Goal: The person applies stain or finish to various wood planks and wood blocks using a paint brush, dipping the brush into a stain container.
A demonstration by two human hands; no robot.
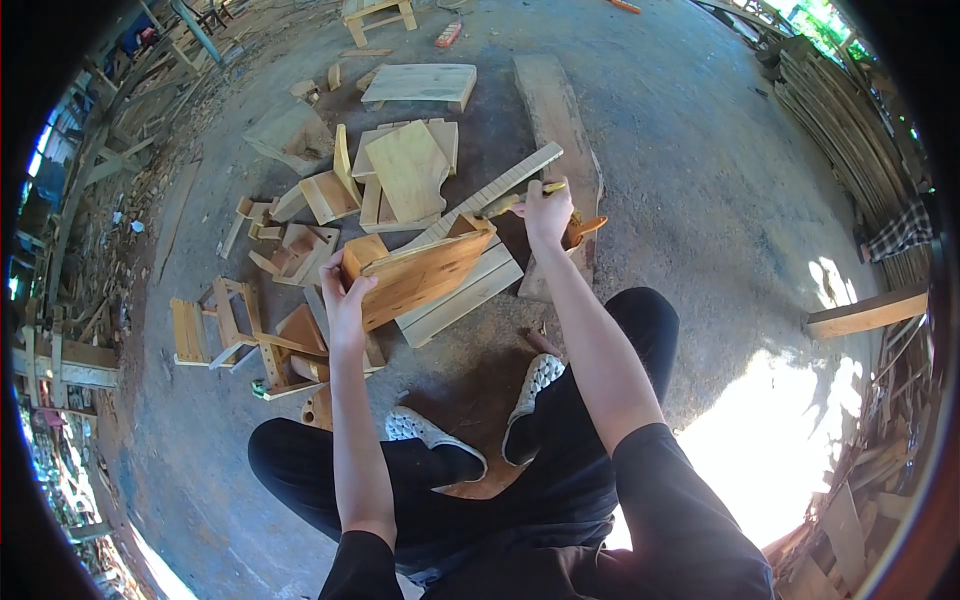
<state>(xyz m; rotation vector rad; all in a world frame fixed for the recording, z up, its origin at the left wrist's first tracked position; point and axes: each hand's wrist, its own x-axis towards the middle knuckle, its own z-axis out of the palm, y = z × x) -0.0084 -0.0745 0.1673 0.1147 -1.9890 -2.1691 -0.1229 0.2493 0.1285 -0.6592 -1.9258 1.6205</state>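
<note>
My left hand is closed on the left end of a wooden piece, a varnished-looking board with blocks on its back, held tilted up. My right hand grips a paintbrush with a yellow handle, its head right at the far corner of that piece. An orange-handled object shows just past my right wrist, partly hidden. Under the held piece lie pale slatted boards and a long narrow wooden strip.
Cut boards and a low wooden bench lie ahead. Small wooden frames crowd the left. A long plank runs forward. A wooden beam juts in at right, near stacked slats. My white shoes rest close by.
</note>
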